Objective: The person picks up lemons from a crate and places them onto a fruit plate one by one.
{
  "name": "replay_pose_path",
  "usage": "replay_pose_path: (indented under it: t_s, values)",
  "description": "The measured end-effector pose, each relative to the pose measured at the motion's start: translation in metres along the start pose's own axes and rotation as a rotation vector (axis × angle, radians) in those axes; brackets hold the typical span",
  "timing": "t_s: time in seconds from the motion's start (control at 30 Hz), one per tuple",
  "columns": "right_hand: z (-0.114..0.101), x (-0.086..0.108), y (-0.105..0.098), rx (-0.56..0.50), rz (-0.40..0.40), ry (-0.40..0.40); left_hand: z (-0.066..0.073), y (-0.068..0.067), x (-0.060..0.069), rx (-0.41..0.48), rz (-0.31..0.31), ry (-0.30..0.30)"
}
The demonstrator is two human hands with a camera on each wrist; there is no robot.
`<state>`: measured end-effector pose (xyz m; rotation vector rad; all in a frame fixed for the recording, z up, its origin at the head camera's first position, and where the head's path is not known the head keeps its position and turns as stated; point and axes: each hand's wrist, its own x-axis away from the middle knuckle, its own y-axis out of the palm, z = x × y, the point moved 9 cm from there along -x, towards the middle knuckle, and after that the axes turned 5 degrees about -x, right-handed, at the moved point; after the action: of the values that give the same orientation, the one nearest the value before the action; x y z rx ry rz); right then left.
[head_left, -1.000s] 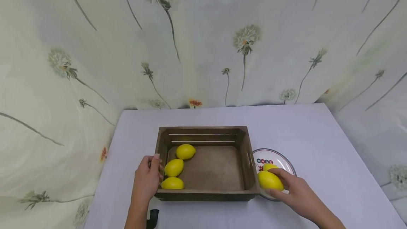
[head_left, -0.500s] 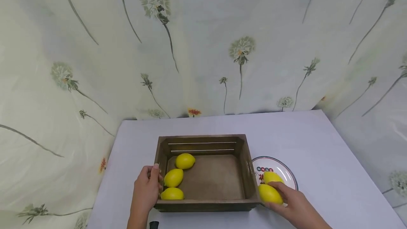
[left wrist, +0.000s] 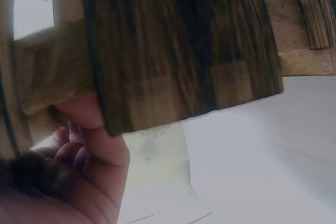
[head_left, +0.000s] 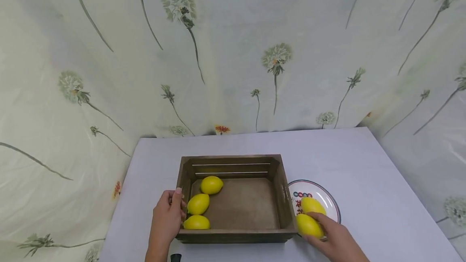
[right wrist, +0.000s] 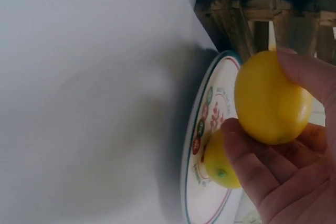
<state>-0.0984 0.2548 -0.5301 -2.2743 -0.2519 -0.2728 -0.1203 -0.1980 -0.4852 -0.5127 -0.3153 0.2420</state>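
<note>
My left hand (head_left: 168,214) grips the left end of a brown wooden crate (head_left: 231,233), its fingers bent round a slat (left wrist: 58,69) in the left wrist view. Inside the crate, along its left side, lie three yellow lemons: a back one (head_left: 211,184), a middle one (head_left: 198,204) and a front one (head_left: 197,222). Between thumb and fingers my right hand (head_left: 333,233) holds another lemon (right wrist: 272,98), just off the crate's right front corner and over a white plate (head_left: 329,201). One more lemon (head_left: 313,206) rests on that plate, behind the held one.
The plate, with a dark rim line and red lettering, sits against the crate's right side. A small black object (head_left: 176,257) shows at the front edge of the view. White cloth covers the table (head_left: 364,165), and a curtain with dandelions (head_left: 233,51) hangs around it.
The head view has tilted up, so everything sits lower in it. My right hand has drawn the held lemon slightly towards me, uncovering more of the lemon on the plate. The left hand keeps its grip.
</note>
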Motion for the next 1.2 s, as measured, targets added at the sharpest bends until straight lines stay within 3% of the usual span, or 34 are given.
replay_pose_path:
  t_s: [0.37,0.67,0.83,1.2]
  values:
    - [0.009,-0.001,0.008,0.057,0.035,0.035,-0.003,0.001,-0.001,-0.005,-0.002,-0.003]
    - [0.011,0.001,0.007,0.109,0.080,0.009,-0.001,0.001,-0.001,-0.003,-0.002,0.002]
    - [0.012,0.002,0.007,0.113,0.107,-0.010,-0.001,0.001,0.000,-0.002,-0.002,0.005]
    - [0.021,0.002,0.012,0.063,0.103,0.024,0.001,0.000,0.001,-0.001,-0.001,0.016]
